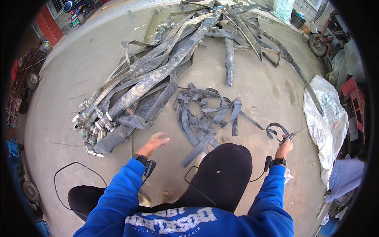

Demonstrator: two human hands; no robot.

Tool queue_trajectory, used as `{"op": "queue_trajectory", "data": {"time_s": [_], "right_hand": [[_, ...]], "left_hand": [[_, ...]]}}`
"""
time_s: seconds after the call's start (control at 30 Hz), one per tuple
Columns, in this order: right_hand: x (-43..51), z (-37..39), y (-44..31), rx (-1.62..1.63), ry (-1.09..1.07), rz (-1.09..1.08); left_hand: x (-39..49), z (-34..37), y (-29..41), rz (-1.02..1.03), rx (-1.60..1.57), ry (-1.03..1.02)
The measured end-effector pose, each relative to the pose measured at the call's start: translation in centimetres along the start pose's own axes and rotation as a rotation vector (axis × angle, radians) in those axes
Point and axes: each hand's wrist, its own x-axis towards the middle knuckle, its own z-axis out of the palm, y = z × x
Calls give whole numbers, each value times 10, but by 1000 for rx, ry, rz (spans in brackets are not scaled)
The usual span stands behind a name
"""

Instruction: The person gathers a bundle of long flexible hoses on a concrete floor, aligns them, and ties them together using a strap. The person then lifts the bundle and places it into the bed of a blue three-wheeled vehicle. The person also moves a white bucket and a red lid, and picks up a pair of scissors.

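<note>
My left hand (157, 142) is held in the air above the concrete floor, fingers apart, with nothing in it. At the right, my right hand (285, 145) is closed around a dark strip (277, 125) and what looks like a thin pointed tool (297, 132). The strip curls in a loop and appears to run on to a loose tangle of flat black strips (204, 115) on the floor before me. To the left of the tangle lies a long bundle of muddy flat hoses (160, 78), with pale and green pipe fittings (94, 127) at its near end.
A white woven plastic sack (325, 118) lies at the right, a hose end resting on it. More hoses (229, 62) spread at the back. Wheeled machinery (318, 44) and clutter line the right edge; a scooter (81, 11) and carts (31, 80) stand at the left.
</note>
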Motion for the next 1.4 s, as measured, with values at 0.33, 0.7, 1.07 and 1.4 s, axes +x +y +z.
{"op": "queue_trajectory", "data": {"time_s": [0.33,0.7,1.07,1.4], "right_hand": [[16,-218,-29,-814,498,-405],[-10,-106,-69,-508,-29,-347],[-206,216,-339,147,-838,-647],[-365,205,-518,168,-1071,-993]], "left_hand": [[-55,-77,0,42,-156,48],[-176,-132,170,445,254,146],[-134,125,58,-36,439,-748],[-226,118,171,865,-259,-361]]}}
